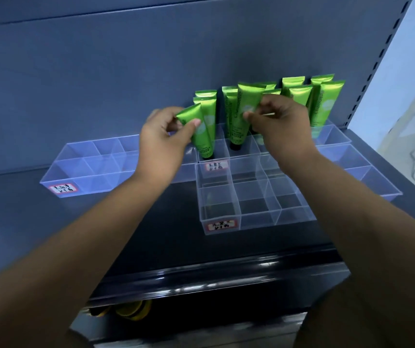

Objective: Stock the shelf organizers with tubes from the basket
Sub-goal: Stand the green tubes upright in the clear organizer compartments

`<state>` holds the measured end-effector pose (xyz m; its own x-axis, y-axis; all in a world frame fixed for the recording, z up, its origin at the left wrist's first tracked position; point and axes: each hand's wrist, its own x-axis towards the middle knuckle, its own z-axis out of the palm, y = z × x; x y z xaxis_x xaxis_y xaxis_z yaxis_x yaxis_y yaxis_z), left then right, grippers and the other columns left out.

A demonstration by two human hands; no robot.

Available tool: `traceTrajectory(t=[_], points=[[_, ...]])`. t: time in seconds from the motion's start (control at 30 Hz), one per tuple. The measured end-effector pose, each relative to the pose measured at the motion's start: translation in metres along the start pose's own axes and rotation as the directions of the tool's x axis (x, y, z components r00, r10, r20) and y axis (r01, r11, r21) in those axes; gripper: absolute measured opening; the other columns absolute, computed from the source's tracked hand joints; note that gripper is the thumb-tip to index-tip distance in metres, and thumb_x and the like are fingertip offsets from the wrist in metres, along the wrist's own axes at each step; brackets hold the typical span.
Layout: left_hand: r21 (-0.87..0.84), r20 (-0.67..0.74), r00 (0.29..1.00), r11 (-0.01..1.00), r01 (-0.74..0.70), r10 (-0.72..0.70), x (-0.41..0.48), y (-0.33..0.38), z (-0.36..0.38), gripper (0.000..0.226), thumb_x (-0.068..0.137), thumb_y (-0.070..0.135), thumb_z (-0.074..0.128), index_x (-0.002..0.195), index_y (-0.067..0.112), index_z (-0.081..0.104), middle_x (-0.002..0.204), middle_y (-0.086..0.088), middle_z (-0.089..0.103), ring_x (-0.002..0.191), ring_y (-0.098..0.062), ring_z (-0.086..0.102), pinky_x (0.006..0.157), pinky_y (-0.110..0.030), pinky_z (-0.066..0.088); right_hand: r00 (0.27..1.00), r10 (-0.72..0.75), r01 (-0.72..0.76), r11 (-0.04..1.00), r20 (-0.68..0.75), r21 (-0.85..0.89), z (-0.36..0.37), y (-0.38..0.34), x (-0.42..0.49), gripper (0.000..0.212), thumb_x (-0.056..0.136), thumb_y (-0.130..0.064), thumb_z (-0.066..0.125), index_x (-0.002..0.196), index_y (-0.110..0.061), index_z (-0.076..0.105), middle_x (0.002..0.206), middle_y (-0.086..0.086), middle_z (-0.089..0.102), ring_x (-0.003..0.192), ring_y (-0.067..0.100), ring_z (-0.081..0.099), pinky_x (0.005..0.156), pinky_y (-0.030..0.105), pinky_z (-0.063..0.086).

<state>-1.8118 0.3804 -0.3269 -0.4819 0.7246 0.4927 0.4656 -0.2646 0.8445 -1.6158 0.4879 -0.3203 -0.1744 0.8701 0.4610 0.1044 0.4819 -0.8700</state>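
Head view: left hand (160,139) pinches green tube (197,129) with thumb and fingers. Long axis tilted, crimped end up-left, lower end in front-left cell of clear organizer (241,159). Right hand (284,126) pinches second tube (245,109) — upright in organizer, black cap down.

Tubes (325,104) stand in the organizer's (256,212) rear compartments, front ones before them.

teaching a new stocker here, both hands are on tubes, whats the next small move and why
Probably straighten the leaning tube and let go. The left hand pinches it near its crimped top, its lower end already inside the clear organizer, beside upright tubes. The right hand holds a second tube, standing cap-down.
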Motion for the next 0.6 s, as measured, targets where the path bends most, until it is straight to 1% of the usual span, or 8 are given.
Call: traceTrajectory(t=[0.07, 0.13, 0.2, 0.37, 0.43, 0.5, 0.53, 0.6], points=[[-0.002, 0.017, 1.000, 1.000, 0.015, -0.015, 0.002, -0.004, 0.002, 0.014, 0.086, 0.027, 0.079, 0.099, 0.022, 0.074, 0.093, -0.009, 0.051, 0.090, -0.040, 0.064, 0.077, -0.048, 0.063, 1.000, 0.003, -0.002, 0.999, 0.016, -0.038, 0.002, 0.004, 0.002, 0.025, 0.079, -0.018, 0.080, 0.070, -0.014, 0.057, 0.073, 0.003, 0.059, 0.069, 0.017, 0.054, 0.067, 0.026, 0.045], [0.014, 0.033, 0.999, 1.000, 0.013, -0.013, 0.006, -0.009, 0.005, 0.015, 0.087, 0.023, 0.079, 0.100, 0.016, 0.075, 0.092, -0.004, 0.049, 0.081, -0.029, 0.063, 0.076, -0.050, 0.063, 0.999, -0.015, 0.017, 0.997, 0.031, -0.077, 0.004, 0.007, 0.002, 0.027, 0.078, -0.018, 0.079, 0.073, -0.004, 0.057, 0.075, 0.015, 0.061, 0.068, 0.017, 0.052, 0.066, 0.027, 0.044], [0.027, 0.049, 0.999, 0.999, 0.017, -0.018, 0.008, -0.013, 0.008, 0.019, 0.088, 0.020, 0.079, 0.104, 0.011, 0.074, 0.092, -0.004, 0.050, 0.077, -0.021, 0.063, 0.075, -0.052, 0.062, 0.998, -0.038, 0.043, 0.993, 0.047, -0.110, 0.005, 0.010, 0.001, 0.026, 0.078, -0.016, 0.078, 0.074, -0.001, 0.057, 0.077, 0.020, 0.061, 0.068, 0.017, 0.050, 0.066, 0.027, 0.044], [-0.003, 0.092, 0.995, 0.999, 0.040, -0.039, 0.013, -0.015, 0.013, 0.025, 0.083, 0.030, 0.078, 0.105, 0.020, 0.071, 0.089, -0.009, 0.054, 0.088, -0.039, 0.069, 0.079, -0.057, 0.060, 0.997, -0.041, 0.051, 0.985, 0.062, -0.168, 0.008, 0.013, -0.002, 0.023, 0.080, -0.014, 0.078, 0.078, -0.001, 0.060, 0.072, 0.004, 0.057, 0.065, 0.011, 0.044, 0.062, 0.024, 0.039], [0.023, 0.116, 0.991, 0.998, 0.057, -0.060, 0.015, -0.015, 0.014, 0.026, 0.084, 0.025, 0.079, 0.106, 0.019, 0.068, 0.085, -0.007, 0.054, 0.080, -0.030, 0.068, 0.083, -0.054, 0.059, 0.997, -0.037, 0.049, 0.980, 0.064, -0.190, 0.007, 0.012, -0.004, 0.018, 0.082, -0.014, 0.078, 0.075, -0.008, 0.063, 0.072, 0.006, 0.059, 0.063, 0.009, 0.043, 0.059, 0.021, 0.037], [0.091, 0.125, 0.990, 0.994, 0.052, -0.063, 0.016, -0.017, 0.015, 0.022, 0.084, 0.015, 0.081, 0.097, 0.015, 0.063, 0.084, -0.006, 0.055, 0.074, -0.017, 0.061, 0.081, -0.045, 0.058, 0.997, -0.027, 0.040, 0.979, 0.069, -0.198, 0.006, 0.013, -0.004, 0.024, 0.082, -0.014, 0.079, 0.069, -0.022, 0.061, 0.070, 0.003, 0.058, 0.060, 0.006, 0.042, 0.054, 0.017, 0.035], [0.111, 0.118, 0.990, 0.992, 0.060, -0.073, 0.015, -0.018, 0.015, 0.024, 0.084, 0.011, 0.081, 0.091, 0.015, 0.059, 0.083, -0.006, 0.056, 0.073, -0.015, 0.058, 0.080, -0.042, 0.057, 0.997, -0.022, 0.035, 0.979, 0.070, -0.201, 0.006, 0.014, -0.004, 0.026, 0.082, -0.014, 0.079, 0.068, -0.023, 0.059, 0.069, 0.001, 0.057, 0.059, 0.006, 0.041, 0.054, 0.016, 0.034], [0.111, 0.116, 0.987, 0.989, 0.100, -0.113, 0.013, -0.022, 0.016, 0.027, 0.083, 0.004, 0.080, 0.091, 0.015, 0.057, 0.084, -0.003, 0.058, 0.076, -0.014, 0.059, 0.083, -0.038, 0.057, 0.998, -0.002, 0.015, 0.980, 0.064, -0.199, 0.004, 0.016, -0.004, 0.023, 0.082, -0.014, 0.079, 0.070, -0.010, 0.059, 0.069, 0.001, 0.054, 0.060, 0.008, 0.039, 0.053, 0.015, 0.033]])
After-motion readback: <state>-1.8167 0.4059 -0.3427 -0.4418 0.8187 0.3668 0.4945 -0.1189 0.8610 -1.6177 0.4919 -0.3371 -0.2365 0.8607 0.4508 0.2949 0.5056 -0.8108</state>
